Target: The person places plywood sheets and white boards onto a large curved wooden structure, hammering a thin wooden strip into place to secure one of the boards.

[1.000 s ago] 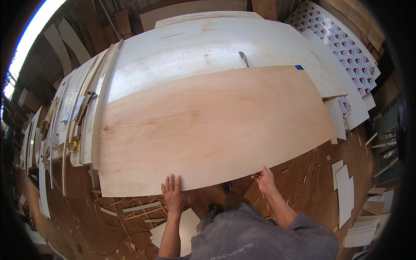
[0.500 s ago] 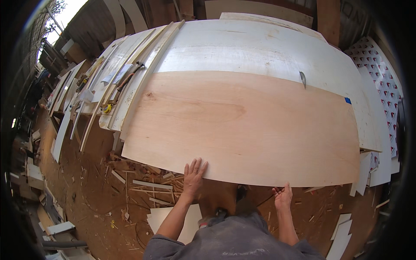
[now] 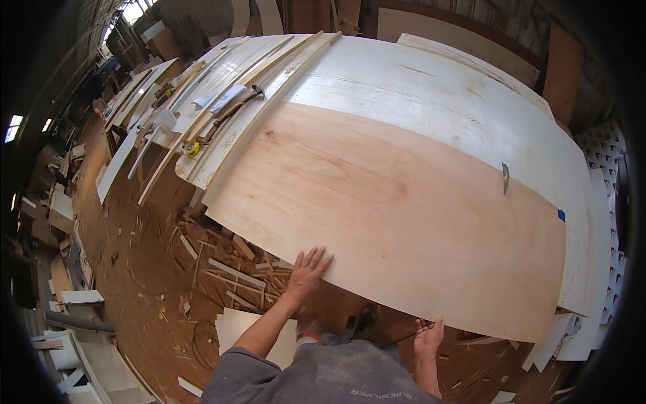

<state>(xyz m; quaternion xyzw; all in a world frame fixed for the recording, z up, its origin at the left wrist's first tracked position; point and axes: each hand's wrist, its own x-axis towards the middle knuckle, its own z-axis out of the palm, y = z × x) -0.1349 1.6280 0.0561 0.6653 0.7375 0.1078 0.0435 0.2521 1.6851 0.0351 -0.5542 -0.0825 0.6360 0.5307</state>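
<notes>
A large, pale reddish plywood sheet [image 3: 397,215] lies over the near part of a white-topped panel [image 3: 404,94]. My left hand [image 3: 308,275] rests flat with fingers spread on the sheet's near edge, left of the middle. Farther right, my right hand [image 3: 428,339] is palm up at the same edge, its thumb and loosely bent fingers apart and touching the rim. A curved metal piece [image 3: 505,179] sits at the sheet's far edge. Close to its far right corner is a small blue piece [image 3: 560,215].
Long wooden strips [image 3: 279,101], a hammer [image 3: 232,111] and a yellow tape measure [image 3: 192,149] lie on the left of the panel. Offcuts [image 3: 235,273] litter the brown floor [image 3: 148,236]. Boards [image 3: 572,74] lean at the back.
My view has tilted, so the sheet and panel now slope down to the right. Both hands stay at the sheet's near edge, and the sheet has not visibly shifted on the panel.
</notes>
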